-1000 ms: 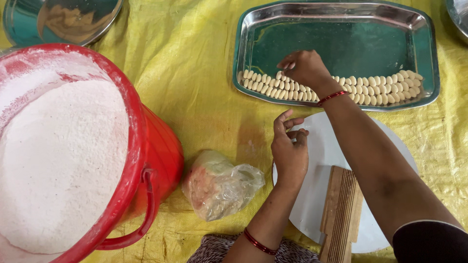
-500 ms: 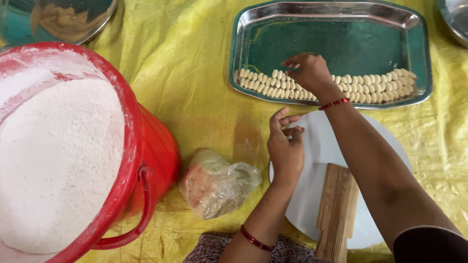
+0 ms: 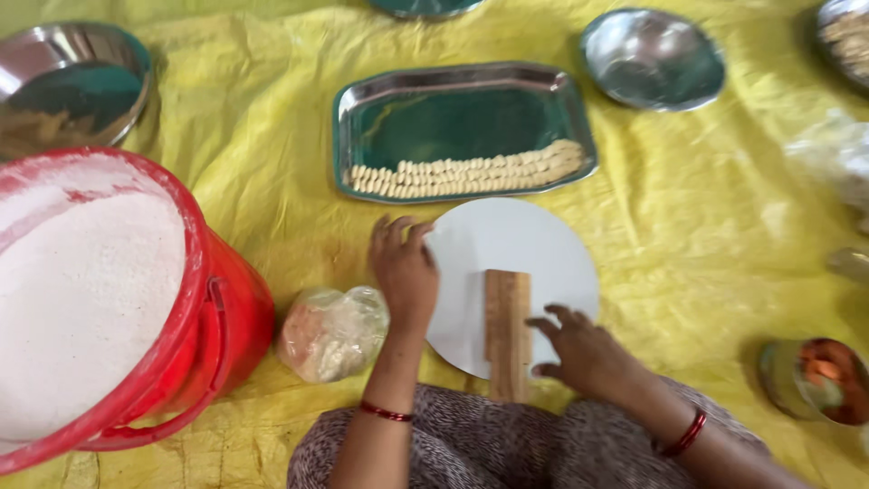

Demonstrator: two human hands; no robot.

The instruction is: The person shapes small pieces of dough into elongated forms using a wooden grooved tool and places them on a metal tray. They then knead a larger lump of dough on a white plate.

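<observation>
Head camera is looking down at the person's two hands over a round white board [image 3: 534, 244] that is lying on a yellow sheet [image 3: 272, 127]. Left hand [image 3: 405, 270] is resting on the left edge of the board, fingers loosely open and gripping nothing. Right hand [image 3: 584, 351] is lying open just beside a ridged wooden paddle [image 3: 507, 328] on the board. Farther away, a steel tray [image 3: 462, 122] is holding rows of small dough pieces [image 3: 466, 175]. At left a red bucket of flour [image 3: 100, 299] is standing near a plastic bag [image 3: 332, 331].
</observation>
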